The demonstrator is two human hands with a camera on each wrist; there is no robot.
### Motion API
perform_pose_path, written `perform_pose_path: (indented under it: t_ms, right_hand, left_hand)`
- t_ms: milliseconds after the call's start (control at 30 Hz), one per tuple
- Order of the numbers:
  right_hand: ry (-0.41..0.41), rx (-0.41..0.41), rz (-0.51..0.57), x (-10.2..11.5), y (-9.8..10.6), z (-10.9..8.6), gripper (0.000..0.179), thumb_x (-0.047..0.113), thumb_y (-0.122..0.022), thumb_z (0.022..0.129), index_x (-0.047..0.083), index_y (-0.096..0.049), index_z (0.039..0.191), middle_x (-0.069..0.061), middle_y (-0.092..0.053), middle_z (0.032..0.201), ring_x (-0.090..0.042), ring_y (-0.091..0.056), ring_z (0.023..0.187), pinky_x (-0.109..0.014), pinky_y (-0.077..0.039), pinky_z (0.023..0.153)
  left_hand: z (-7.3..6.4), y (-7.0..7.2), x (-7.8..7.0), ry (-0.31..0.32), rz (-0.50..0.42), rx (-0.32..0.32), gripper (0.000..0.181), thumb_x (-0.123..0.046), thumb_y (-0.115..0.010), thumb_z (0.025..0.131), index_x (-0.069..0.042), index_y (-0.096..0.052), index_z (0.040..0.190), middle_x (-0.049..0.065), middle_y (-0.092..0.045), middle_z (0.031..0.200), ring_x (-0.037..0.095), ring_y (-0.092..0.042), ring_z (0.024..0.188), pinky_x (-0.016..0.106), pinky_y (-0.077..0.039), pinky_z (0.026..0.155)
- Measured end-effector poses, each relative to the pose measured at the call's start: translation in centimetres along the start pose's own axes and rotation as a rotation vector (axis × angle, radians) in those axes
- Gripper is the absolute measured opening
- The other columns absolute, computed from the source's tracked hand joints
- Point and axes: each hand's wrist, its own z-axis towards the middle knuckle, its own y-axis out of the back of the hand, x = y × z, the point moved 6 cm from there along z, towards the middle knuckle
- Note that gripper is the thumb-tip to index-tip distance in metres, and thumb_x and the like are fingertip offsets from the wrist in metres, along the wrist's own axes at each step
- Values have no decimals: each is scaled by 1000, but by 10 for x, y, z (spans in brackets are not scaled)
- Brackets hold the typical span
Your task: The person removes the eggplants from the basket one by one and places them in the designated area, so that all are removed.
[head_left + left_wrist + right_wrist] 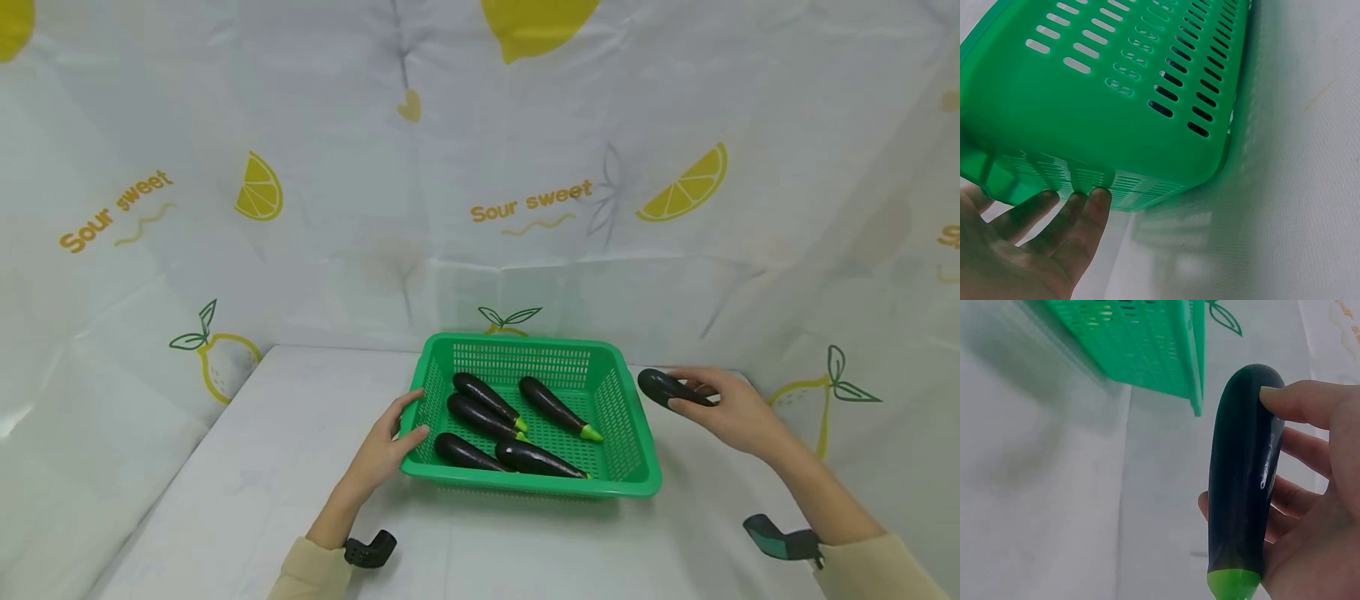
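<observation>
A green plastic basket [528, 487] stands on the white table with several dark eggplants [553, 408] with green stem ends lying inside. My left hand [382, 446] holds the basket's left side, thumb at the rim. In the left wrist view its fingers [1088, 222] press against the outside of the slotted wall. Just right of the basket, my right hand [723, 408] grips another eggplant [1241, 475] above the table. The right wrist view shows the thumb on its rounded end and the other fingers behind it, with the green stem end pointing down.
The white table [247, 483] extends to both sides of the basket and in front of it. Behind it hangs a white curtain-like sheet [337, 208] printed with lemons. Dark devices [371, 550] are strapped at both wrists.
</observation>
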Motion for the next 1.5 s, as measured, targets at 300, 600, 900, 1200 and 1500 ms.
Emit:
perform_pose_path:
  t_ms: [300, 600, 900, 1200, 1500]
  right_hand:
    - [-27, 13, 12, -21, -7, 1, 43, 17, -74, 94, -6, -62, 129, -22, -67, 110, -35, -65, 94, -34, -52, 66]
    - [-111, 39, 22, -50, -25, 0, 48, 23, -73, 96, -6, -60, 131, -27, -64, 115, -40, -62, 99, -38, -52, 69]
    - [-129, 36, -14, -72, -48, 3, 45, 13, -74, 93, -9, -59, 129, -33, -61, 117, -47, -61, 102, -56, -54, 78]
    - [-97, 71, -35, -82, -67, 3, 40, 3, -71, 91, -11, -61, 127, -34, -59, 120, -53, -55, 111, -68, -47, 90]
    - [-42, 99, -56, -82, -76, 1, 38, -2, -71, 88, -11, -63, 125, -31, -62, 119, -53, -56, 112, -69, -45, 91]
  left_hand:
    - [0, 0, 1, 9, -8, -4, 60, -20, -64, 102, -17, -39, 157, 20, -29, 163, 47, -27, 148, 66, -29, 113]
    - [-1, 0, -1, 12, -2, -7, 60, -18, -64, 102, -16, -39, 156, 19, -29, 163, 46, -25, 149, 67, -26, 114]
    - [-1, -1, -2, 11, -9, -3, 61, -19, -65, 101, -16, -39, 156, 19, -28, 164, 47, -23, 149, 68, -26, 113]
    - [1, -2, 3, 23, 0, -7, 61, -18, -65, 101, -19, -39, 157, 18, -27, 164, 50, -25, 148, 69, -29, 111]
    - [0, -1, 0, 12, -8, -10, 60, -17, -65, 101, -16, -40, 156, 19, -28, 163, 50, -25, 147, 68, -31, 110]
